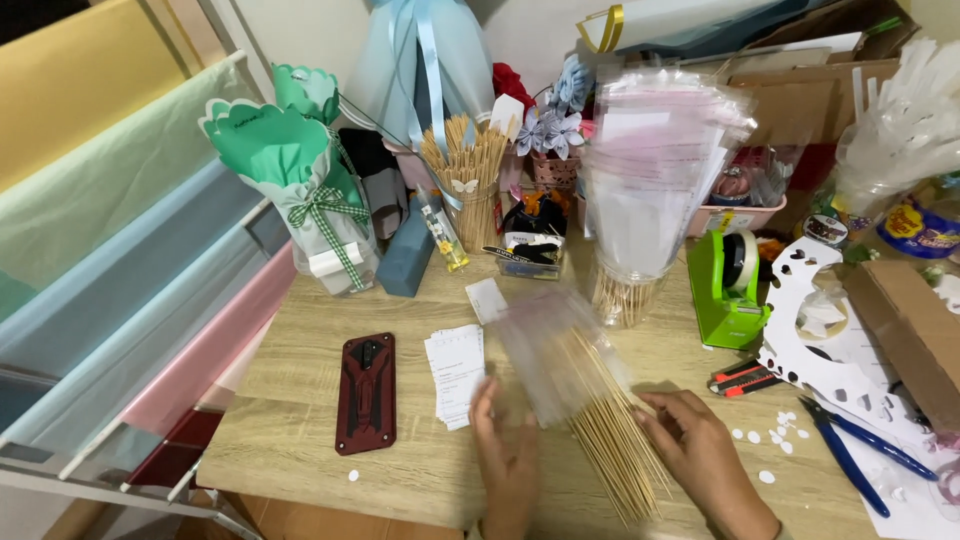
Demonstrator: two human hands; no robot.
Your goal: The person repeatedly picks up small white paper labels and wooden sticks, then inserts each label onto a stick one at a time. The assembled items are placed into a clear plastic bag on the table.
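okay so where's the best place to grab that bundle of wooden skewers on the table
Probably around the bare middle of the wooden skewers, coming from above between the left hand and right hand. The sticks fan out loose toward the near end, and a blurred clear bag covers the far end.

Under my hands lies a clear plastic sleeve (550, 350) of wooden skewers, blurred. White paper slips (457, 373) lie just left of it, beside a dark red phone (366, 392) lying back up. A brown cardboard box (915, 325) sits at the table's right edge

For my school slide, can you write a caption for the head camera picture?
Two hands, left hand and right hand, hold a bundle of wooden skewers in a clear sleeve over a cluttered wooden table.
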